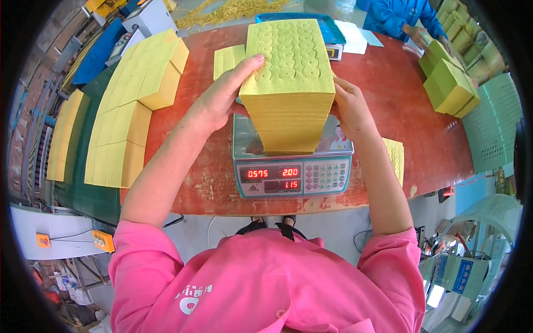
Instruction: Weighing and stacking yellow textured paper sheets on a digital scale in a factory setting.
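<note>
A tall stack of yellow perforated paper sheets [290,83] stands on the pan of a digital weighing scale [293,172] with a lit red display. My left hand [222,97] presses against the stack's left side, thumb on the top edge. My right hand [351,108] holds the stack's right side. Both hands grip the same stack between them. My pink sleeves show at the bottom.
Rows of yellow paper stacks [130,105] lie along the left of the red table [411,116]. A thin yellow sheet pile [396,158] lies right of the scale. A person in blue [400,16] handles green-yellow stacks [452,86] at the far right. A second scale [334,51] sits behind.
</note>
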Demonstrator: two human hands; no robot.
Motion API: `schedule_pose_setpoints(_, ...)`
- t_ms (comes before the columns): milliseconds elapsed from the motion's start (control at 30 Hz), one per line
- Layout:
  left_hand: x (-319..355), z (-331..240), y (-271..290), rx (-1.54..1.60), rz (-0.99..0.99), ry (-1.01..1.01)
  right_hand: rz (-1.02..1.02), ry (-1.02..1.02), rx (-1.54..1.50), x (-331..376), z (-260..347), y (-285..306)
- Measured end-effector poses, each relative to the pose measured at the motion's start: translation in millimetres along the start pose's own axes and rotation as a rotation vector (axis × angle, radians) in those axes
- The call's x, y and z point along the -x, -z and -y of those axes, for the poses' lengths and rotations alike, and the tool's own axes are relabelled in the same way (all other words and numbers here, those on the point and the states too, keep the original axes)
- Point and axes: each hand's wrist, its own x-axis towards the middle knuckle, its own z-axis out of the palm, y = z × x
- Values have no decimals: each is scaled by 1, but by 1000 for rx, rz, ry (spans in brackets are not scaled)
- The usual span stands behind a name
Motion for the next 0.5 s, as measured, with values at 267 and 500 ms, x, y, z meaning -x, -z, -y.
schedule_pose_setpoints(267, -16, 29, 13, 14, -105, -163, -26, 87, 139, 0, -16, 14)
schedule_pose_setpoints(500, -56, 95, -34, 479, -236, -468, -158, 161, -25, -11, -60, -18)
